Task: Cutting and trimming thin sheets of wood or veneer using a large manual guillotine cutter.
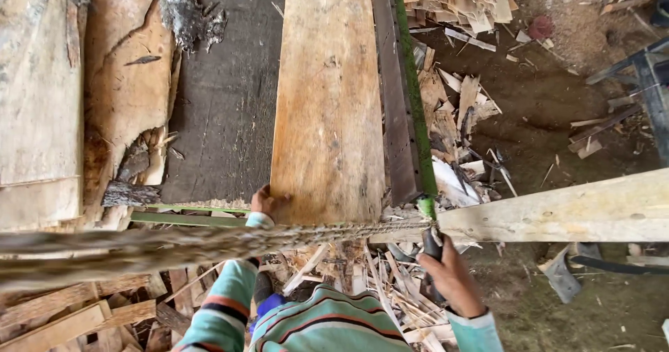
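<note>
The plank (327,94) runs lengthwise up the frame's centre; the left hand (267,202) presses its near left corner, fingers curled, while the right hand (451,277) grips a dark handle (432,244) lower right.

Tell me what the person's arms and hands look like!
Both hands are bare, with no gloves. The left hand and right hand come out of long sleeves in pale teal, striped with orange and dark bands. The cuffs are plain pale teal.
</note>
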